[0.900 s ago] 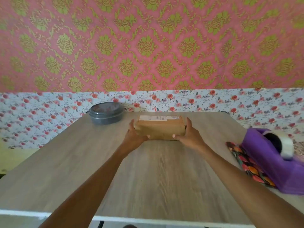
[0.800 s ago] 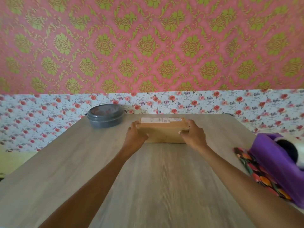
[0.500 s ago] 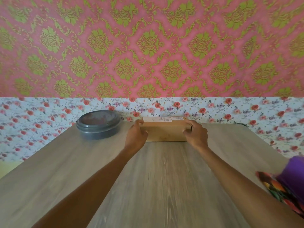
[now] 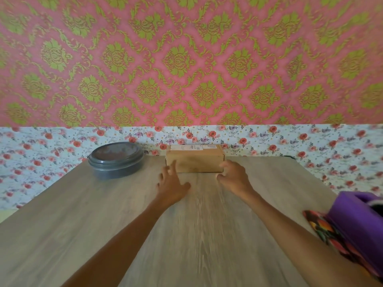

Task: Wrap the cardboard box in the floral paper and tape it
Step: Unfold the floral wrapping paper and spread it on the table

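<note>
At the far edge of the table point(image 4: 83, 214), against the wall: cardboard box point(image 4: 194, 161), unwrapped
Plain brown, rectangular, white label on top, on pale wood-grain laminate; left hand point(image 4: 172, 183), fingers spread, and right hand point(image 4: 234, 179), fingers loosely curled, hover at its near face, gripping nothing, contact unclear through blur. Round grey lidded tub point(image 4: 117, 160) left; purple tape dispenser point(image 4: 356, 212) on dark floral sheet point(image 4: 323, 228), far right

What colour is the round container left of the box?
The container is dark grey, seen in the head view.
</note>
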`<state>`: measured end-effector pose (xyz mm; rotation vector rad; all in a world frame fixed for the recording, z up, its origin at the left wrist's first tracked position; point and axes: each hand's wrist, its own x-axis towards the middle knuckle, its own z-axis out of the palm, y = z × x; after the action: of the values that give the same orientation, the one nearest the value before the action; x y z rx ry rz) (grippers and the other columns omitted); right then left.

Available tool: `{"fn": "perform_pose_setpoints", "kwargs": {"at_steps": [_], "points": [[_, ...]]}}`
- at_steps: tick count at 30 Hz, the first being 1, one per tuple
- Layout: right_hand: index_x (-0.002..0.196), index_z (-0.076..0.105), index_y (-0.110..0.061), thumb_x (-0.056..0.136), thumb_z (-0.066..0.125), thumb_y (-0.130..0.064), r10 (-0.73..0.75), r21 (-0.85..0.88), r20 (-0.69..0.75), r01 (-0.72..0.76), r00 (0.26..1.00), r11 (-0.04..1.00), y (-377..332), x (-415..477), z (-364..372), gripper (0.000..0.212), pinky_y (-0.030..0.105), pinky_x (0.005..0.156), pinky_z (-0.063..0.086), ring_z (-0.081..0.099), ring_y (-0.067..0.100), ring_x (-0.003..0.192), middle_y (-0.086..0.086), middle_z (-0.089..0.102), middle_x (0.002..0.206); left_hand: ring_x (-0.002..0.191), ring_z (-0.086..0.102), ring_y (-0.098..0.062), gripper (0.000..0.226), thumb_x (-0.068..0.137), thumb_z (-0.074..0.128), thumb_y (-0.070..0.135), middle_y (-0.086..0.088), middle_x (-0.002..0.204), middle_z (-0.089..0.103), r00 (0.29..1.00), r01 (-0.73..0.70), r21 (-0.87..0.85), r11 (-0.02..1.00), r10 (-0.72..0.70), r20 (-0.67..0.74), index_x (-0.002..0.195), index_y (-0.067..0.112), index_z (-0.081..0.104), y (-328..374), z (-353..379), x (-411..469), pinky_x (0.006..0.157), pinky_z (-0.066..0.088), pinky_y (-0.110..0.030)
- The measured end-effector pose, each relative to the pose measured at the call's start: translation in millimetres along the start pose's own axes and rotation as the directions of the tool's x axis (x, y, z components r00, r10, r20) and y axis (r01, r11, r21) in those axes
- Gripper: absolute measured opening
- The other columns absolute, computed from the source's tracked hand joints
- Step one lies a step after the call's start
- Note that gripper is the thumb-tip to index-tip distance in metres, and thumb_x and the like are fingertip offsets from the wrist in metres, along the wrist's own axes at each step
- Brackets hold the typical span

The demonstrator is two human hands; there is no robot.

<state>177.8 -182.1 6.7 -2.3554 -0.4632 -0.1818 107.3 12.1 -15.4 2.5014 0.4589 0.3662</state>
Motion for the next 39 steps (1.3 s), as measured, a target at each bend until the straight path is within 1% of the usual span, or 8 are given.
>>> {"fn": "perform_pose_setpoints", "kwargs": {"at_steps": [3,9,14,17,23,26,32,39], "points": [[0.098,0.071,-0.02,0.085,0.069,-0.015,-0.071,0.064,0.107,0.064,0.992,0.996,-3.3,-47.7,-27.7,0.013,0.02,0.079,0.049,0.066,0.011,0.097,-0.005,0.07,0.098,0.146,0.013,-0.036,0.093,0.084,0.059,0.064,-0.01,0.161,0.014,0.97,-0.032,0.19,0.981,-0.016,0.242,0.155,0.029,0.01,11.5,2.6,-37.9,0.114,0.017,-0.052],[0.087,0.073,-0.024,0.083,0.069,-0.016,-0.171,0.029,0.04,0.17,0.984,0.985,11.6,-167.8,-77.7,0.01,0.021,0.083,0.051,0.064,-0.002,0.088,-0.015,0.072,0.091,0.143,0.02,-0.033,0.077,0.086,0.054,0.069,-0.007,0.157,0.023,0.93,-0.161,0.276,0.948,0.052,0.364,0.148,0.029,0.034,47.7,-0.9,-114.3,0.112,0.019,-0.049],[0.079,0.07,-0.028,0.071,0.074,-0.014,-0.332,-0.359,-0.219,0.241,0.918,0.902,35.9,-239.6,-124.3,0.017,0.036,0.083,0.046,0.062,0.02,0.091,-0.013,0.07,0.088,0.142,0.021,-0.033,0.074,0.086,0.053,0.068,-0.005,0.156,0.023,0.906,-0.215,0.23,0.949,0.106,0.41,0.147,0.03,0.035,74.8,10.3,-157.9,0.113,0.016,-0.053],[0.083,0.072,-0.022,0.072,0.076,-0.014,-0.376,-0.562,-0.406,0.097,0.833,0.821,45.8,-274.3,-158.7,0.014,0.044,0.087,0.042,0.053,0.03,0.109,-0.004,0.068,0.105,0.14,0.025,-0.03,0.064,0.09,0.056,0.06,-0.002,0.153,0.027,0.886,-0.285,0.161,0.945,0.196,0.42,0.144,0.031,0.04,97.0,25.3,-178.0,0.111,0.02,-0.046],[0.136,0.05,-0.018,0.08,0.073,-0.034,-0.028,-0.555,-0.514,-0.307,0.857,0.773,85.0,-304.4,-199.7,0.063,0.053,0.093,0.043,0.039,0.04,0.129,0.013,0.04,0.146,0.108,0.059,-0.023,0.021,0.083,0.069,0.038,0.0,0.109,0.063,0.917,-0.238,-0.065,0.969,0.246,0.315,0.097,0.022,0.071,161.3,68.7,-200.2,0.097,0.047,-0.038],[0.147,0.024,-0.021,0.086,0.068,-0.043,0.243,-0.348,-0.371,-0.377,0.896,0.858,109.1,-305.2,-207.3,0.078,0.043,0.082,0.055,0.057,0.035,0.112,0.014,0.04,0.14,0.098,0.062,-0.02,0.043,0.081,0.072,0.045,0.0,0.102,0.065,0.895,-0.076,-0.231,0.97,0.168,0.413,0.101,0.008,0.068,202.2,88.9,-210.3,0.086,0.051,-0.031],[0.143,0.023,-0.019,0.079,0.07,-0.057,0.189,-0.367,-0.372,-0.331,0.909,0.869,130.7,-302.5,-209.8,0.087,0.038,0.08,0.052,0.066,0.032,0.099,0.009,0.061,0.117,0.099,0.063,-0.026,0.052,0.076,0.075,0.049,-0.006,0.103,0.062,0.928,-0.011,-0.164,0.986,0.071,0.366,0.11,0.011,0.063,241.8,113.1,-216.3,0.086,0.054,-0.033],[0.123,0.046,-0.019,0.065,0.081,-0.055,0.145,-0.253,-0.378,-0.252,0.915,0.934,136.8,-296.6,-226.5,0.076,0.029,0.075,0.05,0.068,0.024,0.091,0.001,0.07,0.103,0.063,0.063,-0.018,0.023,0.084,0.072,0.027,-0.009,0.075,0.067,0.957,0.033,-0.416,0.909,0.09,0.275,0.073,0.008,0.064,250.8,123.8,-218.4,0.057,0.053,-0.028]]}}
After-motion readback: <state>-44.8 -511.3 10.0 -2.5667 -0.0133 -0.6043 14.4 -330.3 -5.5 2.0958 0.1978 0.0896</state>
